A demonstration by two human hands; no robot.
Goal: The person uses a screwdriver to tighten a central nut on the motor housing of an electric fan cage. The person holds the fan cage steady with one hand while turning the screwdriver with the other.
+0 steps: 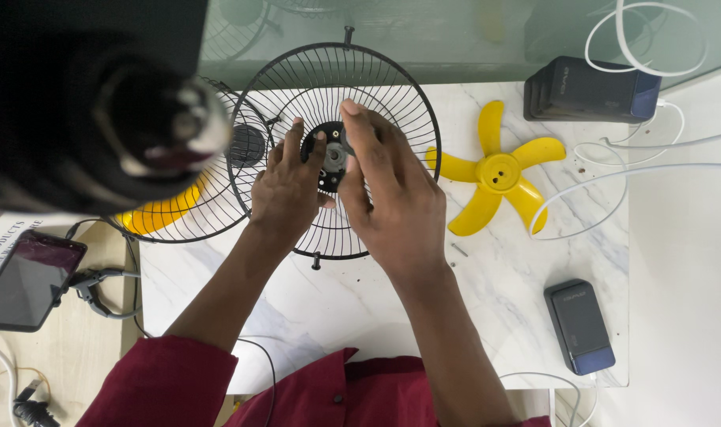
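White marble-patterned worktop (487,316), seen from above, carrying the parts of a dismantled fan. At upper left, a large dark blurred object (91,103) close to the camera hides part of the scene. Centre: a round black wire fan guard (297,79), lying flat on the worktop, with a black hub plate (326,175) at its middle and a small grey round fitting (334,156) on that plate. A second wire guard (194,213) lies partly beneath it to the left, over a yellow part (158,212). Right of the guards and apart from them: a yellow five-bladed fan blade (499,172), lying flat. Upper right: a dark box-shaped device (590,88) with white cables (637,170) looping beside it. Lower right: a small dark blue power bank (579,326) near the worktop edge. Far left, off the marble: a smartphone (24,281), screen dark, in a holder. Both hands work at the guard's centre. Left hand (285,194) rests on the wires, its fingers curled at the left edge of the hub plate. Right hand (392,194) has thumb and forefinger narrowed about the grey fitting; whether they actually pinch it cannot be told. Dark red sleeves (170,383) show at the bottom edge.
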